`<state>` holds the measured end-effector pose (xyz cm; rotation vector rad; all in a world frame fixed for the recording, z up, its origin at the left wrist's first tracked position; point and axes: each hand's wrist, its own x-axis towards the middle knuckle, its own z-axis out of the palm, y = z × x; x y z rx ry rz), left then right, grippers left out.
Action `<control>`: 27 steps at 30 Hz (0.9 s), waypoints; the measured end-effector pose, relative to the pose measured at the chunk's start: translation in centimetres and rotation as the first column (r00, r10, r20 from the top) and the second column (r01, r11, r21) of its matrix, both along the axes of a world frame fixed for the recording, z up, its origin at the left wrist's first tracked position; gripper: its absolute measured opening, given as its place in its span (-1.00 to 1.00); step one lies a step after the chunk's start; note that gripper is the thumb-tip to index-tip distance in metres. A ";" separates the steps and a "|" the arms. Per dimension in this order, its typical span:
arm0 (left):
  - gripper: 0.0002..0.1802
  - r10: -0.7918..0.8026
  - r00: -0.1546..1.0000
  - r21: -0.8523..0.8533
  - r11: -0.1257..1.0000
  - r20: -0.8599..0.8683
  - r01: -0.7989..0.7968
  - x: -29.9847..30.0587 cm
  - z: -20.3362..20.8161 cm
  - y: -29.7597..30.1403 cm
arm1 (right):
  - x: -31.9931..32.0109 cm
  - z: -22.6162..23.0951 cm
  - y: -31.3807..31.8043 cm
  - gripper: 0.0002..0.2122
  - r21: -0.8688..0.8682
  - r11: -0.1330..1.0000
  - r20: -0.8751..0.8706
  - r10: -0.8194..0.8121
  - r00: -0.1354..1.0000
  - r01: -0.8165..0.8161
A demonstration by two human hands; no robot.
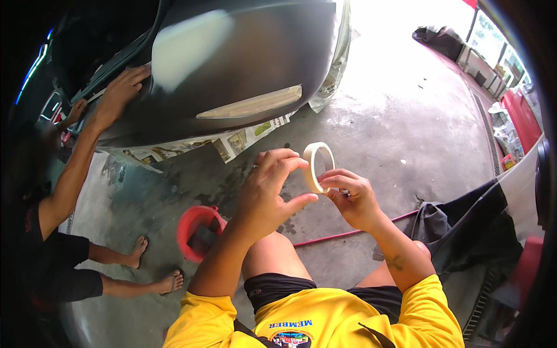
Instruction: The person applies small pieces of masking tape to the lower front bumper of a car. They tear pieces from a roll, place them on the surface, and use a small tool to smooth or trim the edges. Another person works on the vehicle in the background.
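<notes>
Between my hands is a cream roll of masking tape [307,168], its ring turned nearly edge-on. My right hand [354,200] pinches the lower rim, with fingertips reaching into the ring. Just left of the roll, my left hand [267,180] has its fingers and thumb spread apart; the fingertips come close to the rim, and whether they touch it cannot be made out. Beyond them stands a dark car body [255,64] with a pale patch. A light strip [249,103] covers a long narrow area low on it, and newspaper masking [243,139] hangs along its lower edge.
At left, a co-worker's hand [119,95] rests on the car's edge. A red bucket [184,232] with something dark inside stands on the concrete floor [400,116]. A pink-red hose [331,238] crosses behind my arms. Dark cloth [470,226] drapes at right.
</notes>
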<state>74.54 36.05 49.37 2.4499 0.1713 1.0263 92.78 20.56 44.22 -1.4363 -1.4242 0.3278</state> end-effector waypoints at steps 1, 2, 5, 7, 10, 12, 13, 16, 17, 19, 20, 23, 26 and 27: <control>-0.35 -0.007 1.000 -0.023 1.000 0.003 0.007 0.1 -0.2 0.4 | -0.5 0.4 0.0 -0.66 -0.020 1.000 0.016 -0.012 1.000 0.013; -0.35 -0.015 1.000 -0.047 0.999 0.005 0.015 0.2 -0.5 0.7 | -0.7 0.8 -0.1 -0.65 -0.040 0.999 0.031 -0.025 0.999 0.026; -0.35 -0.042 0.998 -0.111 0.993 0.046 0.047 0.6 -1.0 1.4 | -0.8 1.5 0.0 -0.62 -0.055 0.998 0.076 -0.019 0.997 0.023; -0.32 -0.058 0.995 -0.118 0.991 0.083 0.068 0.9 -1.2 1.9 | -0.9 2.3 -0.1 -0.60 -0.065 0.997 0.149 -0.032 0.988 0.042; -0.34 -0.106 0.987 -0.165 0.978 0.124 0.126 1.5 -1.5 2.5 | -0.7 3.4 -0.1 -0.56 -0.075 0.995 0.254 -0.041 0.966 0.062; -0.36 -0.104 0.984 -0.275 0.951 0.143 0.140 1.8 -2.0 2.7 | -0.5 3.9 -0.1 -0.53 -0.096 0.993 0.294 -0.037 0.955 0.068; -0.37 -0.106 0.983 -0.330 0.932 0.149 0.151 2.0 -2.2 2.7 | -0.4 4.2 -0.2 -0.52 -0.112 0.991 0.303 -0.037 0.952 0.074; -0.38 -0.103 0.986 -0.300 0.944 0.129 0.137 2.2 -1.8 2.6 | -0.3 4.4 -0.3 -0.48 -0.157 0.984 0.271 -0.038 0.962 0.083; -0.38 -0.116 0.982 -0.256 0.955 0.148 0.151 2.4 -2.3 2.8 | -0.4 4.3 -0.3 -0.47 -0.173 0.981 0.250 -0.038 0.967 0.083; -0.37 -0.139 0.973 -0.171 0.970 0.184 0.171 2.9 -3.3 3.2 | -0.1 4.3 -0.4 -0.44 -0.186 0.978 0.258 -0.042 0.965 0.093; -0.38 -0.124 0.976 -0.242 0.956 0.180 0.166 3.0 -3.6 3.1 | 0.1 4.3 -0.5 -0.43 -0.195 0.976 0.261 -0.042 0.965 0.095; -0.39 -0.107 0.981 -0.366 0.917 0.160 0.159 3.4 -3.3 2.4 | 0.5 5.3 -0.8 -0.42 -0.245 0.966 0.285 -0.013 0.959 0.086; -0.40 -0.149 0.977 -0.289 0.939 0.153 0.188 4.3 -3.3 2.7 | 1.5 5.7 -1.0 -0.44 -0.263 0.962 0.333 0.024 0.942 0.068; -0.39 -0.155 0.973 -0.238 0.952 0.170 0.193 4.7 -3.9 2.9 | 2.1 5.9 -0.9 -0.44 -0.271 0.961 0.341 0.040 0.939 0.057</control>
